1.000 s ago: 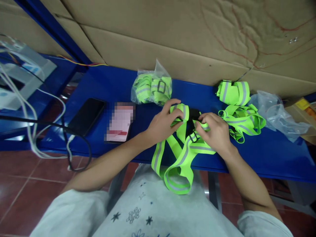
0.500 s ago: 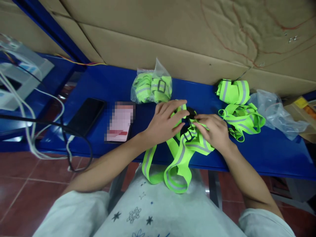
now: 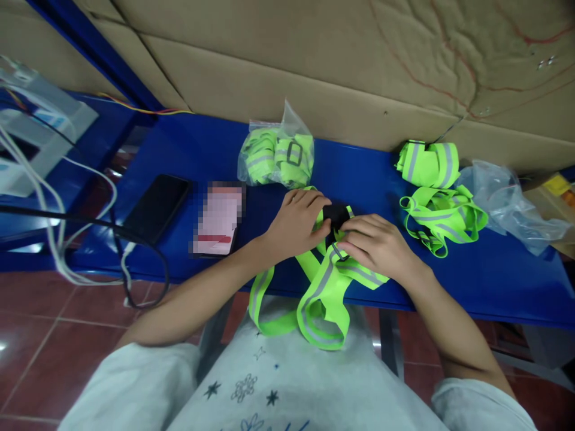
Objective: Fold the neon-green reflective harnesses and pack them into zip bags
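Between my hands lies a neon-yellow reflective strap (image 3: 324,287) with a grey stripe, its loops hanging over the table's front edge onto my lap. My left hand (image 3: 299,220) is closed on the strap's upper part, beside a black patch (image 3: 336,216) of the harness. From the other side, my right hand (image 3: 376,244) grips the strap near a dark buckle (image 3: 340,252), its fingertips close to the black patch. Fingers cover part of the buckle and of the patch.
On the blue table (image 3: 215,143) sit a clear bag of rolled straps (image 3: 276,157), a black phone (image 3: 157,209) and a lit phone (image 3: 219,218). Rightward are a rolled strap (image 3: 429,164), a loose strap pile (image 3: 447,218) and plastic bags (image 3: 507,203). Cables (image 3: 56,239) hang at left.
My left hand has lowered and its fingers have closed in on the strap. The black patch now shows more fully between the hands. My right hand has shifted slightly left and down.
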Motion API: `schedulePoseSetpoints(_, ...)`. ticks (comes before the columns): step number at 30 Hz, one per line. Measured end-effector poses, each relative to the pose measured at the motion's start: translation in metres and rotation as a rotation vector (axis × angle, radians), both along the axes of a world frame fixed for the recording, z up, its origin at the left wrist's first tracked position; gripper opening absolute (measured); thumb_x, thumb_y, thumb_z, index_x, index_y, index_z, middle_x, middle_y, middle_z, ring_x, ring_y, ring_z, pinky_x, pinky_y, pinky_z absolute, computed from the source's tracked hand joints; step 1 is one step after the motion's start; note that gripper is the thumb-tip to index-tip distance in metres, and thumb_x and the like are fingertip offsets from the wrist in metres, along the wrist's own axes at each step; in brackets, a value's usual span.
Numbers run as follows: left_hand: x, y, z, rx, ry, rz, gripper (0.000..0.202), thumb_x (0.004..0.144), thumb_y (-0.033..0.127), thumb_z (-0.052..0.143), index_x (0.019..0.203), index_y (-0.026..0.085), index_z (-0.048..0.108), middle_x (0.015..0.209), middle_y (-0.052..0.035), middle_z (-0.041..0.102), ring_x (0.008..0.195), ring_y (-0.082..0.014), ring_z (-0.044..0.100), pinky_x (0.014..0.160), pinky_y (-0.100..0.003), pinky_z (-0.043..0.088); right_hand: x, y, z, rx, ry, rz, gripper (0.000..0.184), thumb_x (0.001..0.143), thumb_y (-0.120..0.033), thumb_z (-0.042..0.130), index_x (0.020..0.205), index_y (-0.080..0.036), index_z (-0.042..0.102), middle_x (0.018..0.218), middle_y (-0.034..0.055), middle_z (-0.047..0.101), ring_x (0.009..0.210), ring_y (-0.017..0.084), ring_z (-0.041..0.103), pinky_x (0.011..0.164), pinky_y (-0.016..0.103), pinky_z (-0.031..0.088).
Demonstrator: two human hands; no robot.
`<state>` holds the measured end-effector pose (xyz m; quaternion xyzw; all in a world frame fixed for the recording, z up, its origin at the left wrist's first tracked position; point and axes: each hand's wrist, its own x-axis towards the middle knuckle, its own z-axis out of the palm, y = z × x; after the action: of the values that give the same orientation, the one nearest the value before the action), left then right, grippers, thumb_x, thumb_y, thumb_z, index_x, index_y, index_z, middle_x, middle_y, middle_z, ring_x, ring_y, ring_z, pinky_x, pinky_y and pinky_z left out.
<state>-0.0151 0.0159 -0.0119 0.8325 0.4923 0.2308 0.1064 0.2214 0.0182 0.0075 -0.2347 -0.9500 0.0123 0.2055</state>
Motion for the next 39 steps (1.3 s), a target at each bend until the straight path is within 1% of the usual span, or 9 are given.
schedulePoseSetpoints(4,-0.003,0.002,0.002,0.006,0.048,-0.016,0.033,0.094,0.028,0.061,0.123,0.015,0.065,0.131,-0.0115,0.07,0.123,-0.0312,0.064,0.113,-0.049,0.042,-0.001,-0.002,-0.001,-0.002,0.0,-0.022,0.016,0.1,-0.029,0.067,0.088,-0.017,0.068,0.102,0.0048,0.076,0.094,0.02,0.071,0.083,0.036,0.052)
schedulePoseSetpoints(7,-0.003,0.003,0.0,0.033,0.067,-0.016,0.031,0.092,0.029,0.064,0.12,0.014,0.066,0.128,-0.0108,0.071,0.12,-0.031,0.065,0.11,-0.048,0.045,-0.005,-0.004,-0.004,0.009,0.008,-0.048,0.012,0.1,-0.026,0.065,0.106,-0.017,0.07,0.114,0.0072,0.075,0.102,0.022,0.071,0.088,0.038,0.053)
schedulePoseSetpoints(13,-0.002,0.003,-0.004,0.206,0.105,-0.04,0.026,0.096,0.03,0.061,0.116,0.015,0.069,0.123,-0.0098,0.074,0.114,-0.0291,0.068,0.107,-0.047,0.047,-0.01,-0.007,-0.005,-0.047,0.046,-0.192,0.046,0.098,-0.029,0.062,0.142,-0.017,0.053,0.147,0.0169,0.06,0.133,0.031,0.061,0.105,0.046,0.051)
schedulePoseSetpoints(17,-0.002,0.0,-0.002,0.322,0.115,-0.055,0.025,0.099,0.028,0.057,0.115,0.015,0.071,0.121,-0.0094,0.076,0.111,-0.0277,0.069,0.105,-0.048,0.046,-0.01,-0.006,-0.006,-0.118,-0.026,-0.293,0.072,0.097,-0.034,0.062,0.16,-0.016,0.034,0.161,0.0174,0.046,0.147,0.034,0.048,0.114,0.05,0.046)
schedulePoseSetpoints(24,0.0,-0.001,0.001,0.348,0.16,-0.072,0.026,0.101,0.03,0.056,0.116,0.016,0.071,0.121,-0.0093,0.076,0.111,-0.028,0.07,0.103,-0.049,0.046,-0.011,-0.009,-0.008,-0.065,-0.137,-0.408,0.063,0.099,-0.037,0.062,0.155,-0.015,0.045,0.141,0.0149,0.065,0.12,0.033,0.066,0.097,0.048,0.054)
schedulePoseSetpoints(29,-0.008,0.0,0.008,0.325,0.098,-0.027,0.025,0.102,0.031,0.055,0.118,0.018,0.069,0.124,-0.0083,0.076,0.11,-0.0267,0.071,0.104,-0.048,0.047,0.0,-0.001,-0.003,-0.026,-0.036,-0.444,0.06,0.097,-0.038,0.064,0.15,-0.014,0.05,0.135,0.0179,0.068,0.115,0.035,0.068,0.094,0.05,0.056)
schedulePoseSetpoints(32,-0.018,0.002,0.019,0.297,-0.048,0.078,0.026,0.102,0.034,0.056,0.122,0.022,0.067,0.129,-0.0085,0.074,0.12,-0.0268,0.068,0.109,-0.05,0.047,0.013,0.006,0.004,-0.054,0.156,-0.511,0.066,0.093,-0.039,0.069,0.151,-0.016,0.049,0.138,0.0189,0.066,0.122,0.037,0.067,0.101,0.052,0.057)
schedulePoseSetpoints(35,-0.031,0.008,0.028,0.23,-0.408,0.186,0.027,0.101,0.038,0.058,0.124,0.025,0.066,0.132,-0.0081,0.071,0.126,-0.0255,0.065,0.11,-0.048,0.05,0.029,0.013,0.016,-0.12,0.408,-0.575,0.072,0.092,-0.036,0.072,0.157,-0.022,0.042,0.145,0.0179,0.061,0.128,0.035,0.065,0.104,0.051,0.057)
schedulePoseSetpoints(39,-0.052,0.027,0.034,0.219,-0.917,0.172,0.029,0.1,0.044,0.063,0.124,0.028,0.065,0.126,-0.0042,0.071,0.115,-0.0208,0.068,0.102,-0.04,0.055,0.061,0.023,0.038,-0.033,0.822,-0.449,0.06,0.095,-0.026,0.067,0.152,-0.032,0.052,0.144,0.0143,0.058,0.132,0.031,0.062,0.102,0.045,0.055)
